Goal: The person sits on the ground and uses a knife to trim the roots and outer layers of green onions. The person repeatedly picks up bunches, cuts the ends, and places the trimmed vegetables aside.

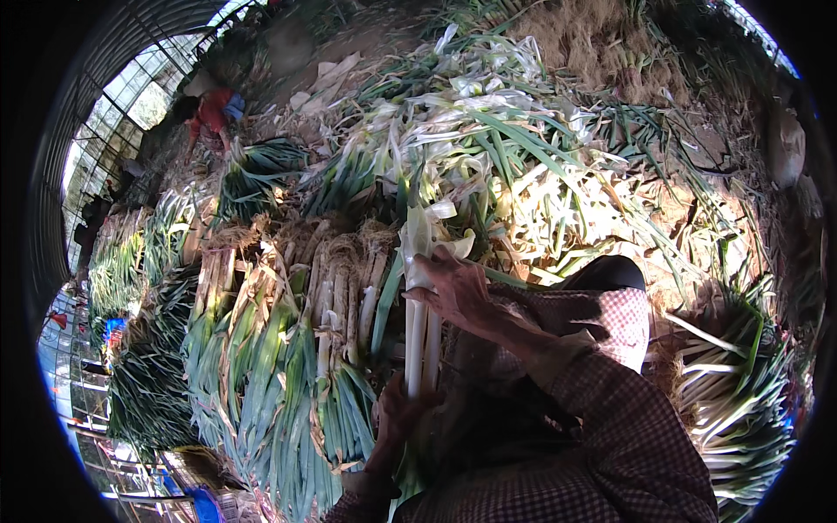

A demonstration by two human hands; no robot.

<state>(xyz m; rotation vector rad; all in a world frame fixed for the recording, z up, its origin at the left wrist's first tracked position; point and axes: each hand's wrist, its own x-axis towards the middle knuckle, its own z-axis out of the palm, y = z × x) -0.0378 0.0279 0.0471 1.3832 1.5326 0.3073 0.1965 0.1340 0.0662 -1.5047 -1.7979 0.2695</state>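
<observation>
My left hand (402,408) grips a few long green onions low in front of my lap, partly in shadow. Their white stalks (414,343) point away from me. Over the far ends of these stalks, my right hand (458,291) has its thumb and fingers on pale, loosened outer skin (418,245). Part of the skin curls out beyond the fingers. Just left of the stalks lie bundled green onions (337,294), roots away from me and green leaves towards me.
Peeled skins and leaves (458,131) form a heap ahead. More green onions (732,399) lie at my right, beside my bent knee (608,274). Dark green leaves (150,366) are piled far left. A person in red (212,114) bends over farther back. Rooted onions (588,39) stand behind the heap.
</observation>
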